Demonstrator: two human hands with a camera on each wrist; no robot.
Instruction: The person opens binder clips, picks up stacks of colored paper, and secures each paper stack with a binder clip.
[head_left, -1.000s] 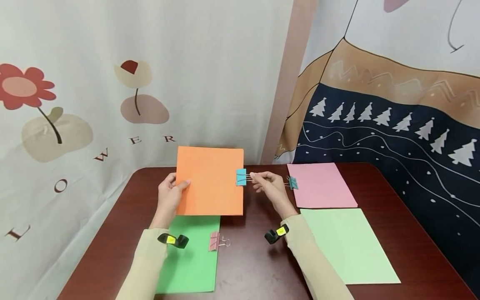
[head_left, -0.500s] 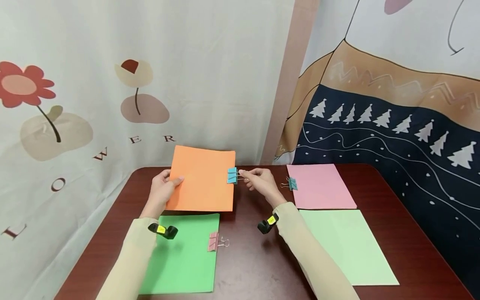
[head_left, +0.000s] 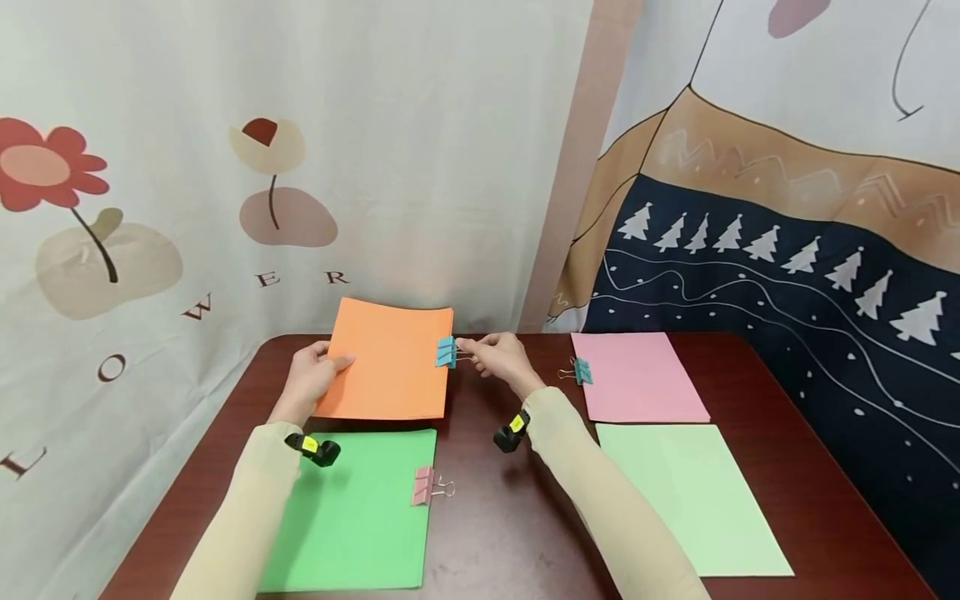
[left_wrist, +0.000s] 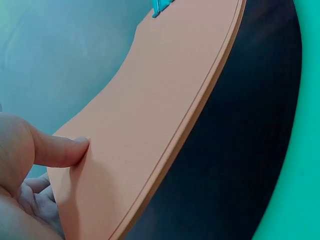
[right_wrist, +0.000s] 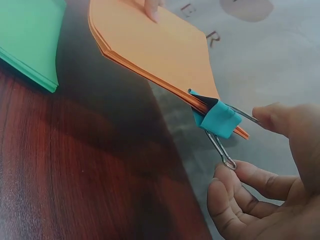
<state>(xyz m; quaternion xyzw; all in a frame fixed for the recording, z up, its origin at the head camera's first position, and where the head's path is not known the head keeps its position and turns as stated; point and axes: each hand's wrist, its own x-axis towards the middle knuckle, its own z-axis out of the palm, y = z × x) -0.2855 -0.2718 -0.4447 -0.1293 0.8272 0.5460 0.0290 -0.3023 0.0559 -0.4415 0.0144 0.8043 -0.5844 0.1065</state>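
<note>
My left hand point(head_left: 306, 379) pinches the left edge of a stack of orange paper point(head_left: 386, 362), held tilted up over the table's far part. In the left wrist view the thumb point(left_wrist: 62, 150) lies on the paper's face, the other fingers behind it. A blue binder clip point(right_wrist: 220, 117) straddles the stack's right edge. My right hand point(head_left: 501, 358) has its thumb on one wire handle and its fingers at the other, the handles standing apart. Below the orange stack lies green paper point(head_left: 360, 517) with a pink binder clip point(head_left: 422, 486) on its right edge.
Pink paper point(head_left: 641, 375) with a teal binder clip point(head_left: 582, 371) on its left edge lies at the back right. Nearer sits light green paper point(head_left: 697, 500), partly behind my right sleeve. A printed curtain point(head_left: 420, 150) hangs behind the dark wooden table point(head_left: 510, 542).
Both hands have moved left with the orange paper and its blue clip, and the stack sits tilted lower toward the table. The right hand stays on the clip's handles.
</note>
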